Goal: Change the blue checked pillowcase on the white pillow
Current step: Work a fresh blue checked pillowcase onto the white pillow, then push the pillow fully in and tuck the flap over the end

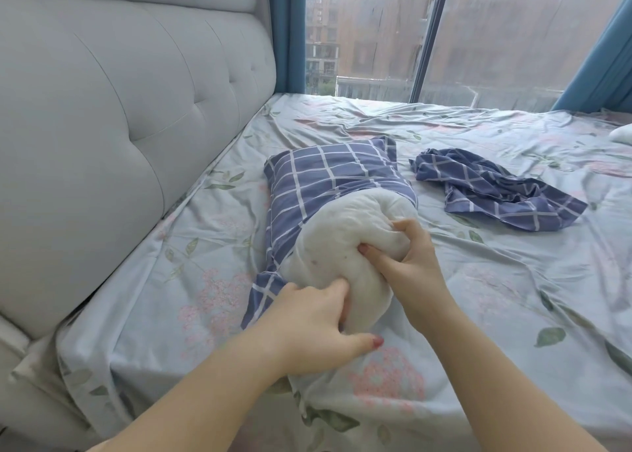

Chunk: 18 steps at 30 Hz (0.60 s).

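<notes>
The white pillow (337, 226) lies lengthwise on the bed (478, 280), pointing straight away from the person. Its far half is inside the blue checked pillowcase (328, 174) and its near end is bare. Both hands grip that bare end, the left hand (316, 315) nearest and the right hand (408, 258) slightly farther along.

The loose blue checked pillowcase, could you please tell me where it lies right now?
In the head view, the loose pillowcase lies crumpled on the floral bedsheet, right of the half-covered white pillow, not touching it.
</notes>
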{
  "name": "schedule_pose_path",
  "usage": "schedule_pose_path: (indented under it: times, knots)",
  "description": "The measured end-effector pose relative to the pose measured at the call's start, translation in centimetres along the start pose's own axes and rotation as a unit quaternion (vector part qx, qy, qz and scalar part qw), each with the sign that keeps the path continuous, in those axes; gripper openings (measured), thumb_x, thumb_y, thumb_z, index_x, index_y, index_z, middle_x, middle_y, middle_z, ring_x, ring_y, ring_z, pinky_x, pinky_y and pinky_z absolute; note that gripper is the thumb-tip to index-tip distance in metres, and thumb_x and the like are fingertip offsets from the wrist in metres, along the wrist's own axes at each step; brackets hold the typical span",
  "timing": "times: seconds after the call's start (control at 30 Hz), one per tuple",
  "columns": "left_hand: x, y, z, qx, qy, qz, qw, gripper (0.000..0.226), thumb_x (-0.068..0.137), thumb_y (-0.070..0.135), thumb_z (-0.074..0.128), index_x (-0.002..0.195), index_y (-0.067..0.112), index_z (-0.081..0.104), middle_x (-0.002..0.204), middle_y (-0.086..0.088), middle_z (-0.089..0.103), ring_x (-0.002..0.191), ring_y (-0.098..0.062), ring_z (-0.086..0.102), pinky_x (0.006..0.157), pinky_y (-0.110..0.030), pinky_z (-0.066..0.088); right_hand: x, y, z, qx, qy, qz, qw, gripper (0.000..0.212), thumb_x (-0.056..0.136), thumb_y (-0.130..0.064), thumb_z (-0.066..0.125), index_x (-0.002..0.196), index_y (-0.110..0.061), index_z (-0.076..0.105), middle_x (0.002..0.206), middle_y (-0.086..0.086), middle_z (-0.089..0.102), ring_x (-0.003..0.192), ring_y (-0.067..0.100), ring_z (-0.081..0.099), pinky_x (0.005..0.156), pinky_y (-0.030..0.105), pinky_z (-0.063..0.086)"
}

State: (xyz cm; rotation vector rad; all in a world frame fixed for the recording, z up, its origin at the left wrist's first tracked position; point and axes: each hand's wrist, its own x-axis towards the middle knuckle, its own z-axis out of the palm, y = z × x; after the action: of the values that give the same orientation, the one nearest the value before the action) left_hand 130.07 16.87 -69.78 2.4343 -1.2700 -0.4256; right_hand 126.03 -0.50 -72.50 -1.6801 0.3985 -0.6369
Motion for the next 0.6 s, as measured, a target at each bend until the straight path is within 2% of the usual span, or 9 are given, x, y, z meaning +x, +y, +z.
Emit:
schedule_pose_path:
  times: [0.1, 0.17, 0.23, 0.27, 0.3, 0.4, 0.5, 0.6]
  knots:
    - [-0.1, 1.2, 2.0, 0.056, -0.061, 0.021, 0.996, 0.054, 0.086, 0.072, 0.047, 0.104, 0.022, 0.038, 0.083, 0.005, 0.057, 0.103, -0.025, 0.053, 0.101, -0.039, 0.031, 1.0, -0.5, -0.8, 0.088, -0.031, 0.027, 0.995, 0.032, 0.077, -0.018, 0.083, 0.098, -0.019, 0.059, 0.099, 0.013, 0.070, 0.090, 0.025, 0.068, 0.071, 0.039, 0.054]
    - [0.5, 1.6, 3.4, 0.086, -0.078, 0.007, 0.993, 0.065, 0.087, 0.075, 0.040, 0.119, 0.019, 0.038, 0.105, -0.003, 0.062, 0.115, -0.032, 0.051, 0.103, -0.043, 0.031, 1.3, -1.1, -1.0, 0.128, -0.043, 0.041, 0.990, 0.033, 0.079, -0.010, 0.080, 0.105, -0.018, 0.061, 0.097, 0.011, 0.072, 0.083, 0.023, 0.067, 0.065, 0.034, 0.052]
    - [1.4, 1.8, 4.1, 0.086, -0.069, -0.031, 0.993, 0.081, 0.084, 0.082, 0.030, 0.132, 0.017, 0.036, 0.128, -0.004, 0.057, 0.124, -0.034, 0.047, 0.103, -0.047, 0.032, 1.3, -1.6, -1.2, 0.136, -0.052, 0.044, 0.988, 0.039, 0.078, -0.009, 0.079, 0.112, -0.019, 0.064, 0.093, 0.006, 0.070, 0.071, 0.015, 0.066, 0.060, 0.026, 0.052]
    - [1.9, 1.9, 4.1, 0.069, -0.062, -0.043, 0.995, 0.086, 0.082, 0.085, 0.025, 0.134, 0.018, 0.037, 0.131, -0.003, 0.056, 0.125, -0.033, 0.047, 0.102, -0.048, 0.034, 1.3, -1.9, -1.2, 0.132, -0.060, 0.042, 0.989, 0.042, 0.079, -0.009, 0.078, 0.116, -0.020, 0.064, 0.091, 0.004, 0.070, 0.067, 0.012, 0.066, 0.060, 0.023, 0.052]
    - [2.1, 2.0, 3.9, 0.037, -0.056, -0.046, 0.997, 0.085, 0.081, 0.086, 0.024, 0.130, 0.019, 0.042, 0.126, 0.000, 0.058, 0.121, -0.030, 0.050, 0.101, -0.048, 0.036, 1.3, -2.0, -1.4, 0.124, -0.070, 0.037, 0.989, 0.044, 0.080, -0.009, 0.078, 0.120, -0.020, 0.063, 0.093, 0.005, 0.071, 0.069, 0.012, 0.068, 0.062, 0.023, 0.053]
    - [2.2, 2.3, 3.5, -0.112, -0.060, -0.021, 0.992, 0.061, 0.089, 0.076, 0.034, 0.094, 0.017, 0.052, 0.085, 0.006, 0.060, 0.091, -0.020, 0.057, 0.094, -0.043, 0.044, 1.1, -2.1, -2.3, 0.099, -0.098, 0.025, 0.990, 0.048, 0.081, -0.016, 0.076, 0.126, -0.025, 0.062, 0.104, 0.008, 0.073, 0.087, 0.018, 0.071, 0.074, 0.028, 0.055]
    - [2.0, 2.1, 3.2, -0.226, -0.069, -0.007, 0.972, 0.057, 0.089, 0.073, 0.040, 0.098, 0.019, 0.056, 0.082, 0.008, 0.058, 0.081, -0.012, 0.056, 0.082, -0.033, 0.048, 1.2, -2.3, -2.8, 0.099, -0.114, 0.041, 0.988, 0.041, 0.087, -0.031, 0.065, 0.128, -0.026, 0.061, 0.118, 0.002, 0.071, 0.106, 0.017, 0.069, 0.083, 0.031, 0.056]
    - [2.1, 2.3, 2.9, -0.226, -0.067, -0.013, 0.972, 0.061, 0.088, 0.075, 0.036, 0.097, 0.019, 0.058, 0.072, 0.014, 0.056, 0.071, -0.005, 0.052, 0.071, -0.027, 0.044, 1.4, -2.5, -3.3, 0.138, -0.120, 0.090, 0.979, 0.052, 0.094, -0.054, 0.044, 0.130, -0.021, 0.061, 0.131, -0.001, 0.065, 0.117, 0.016, 0.064, 0.091, 0.040, 0.054]
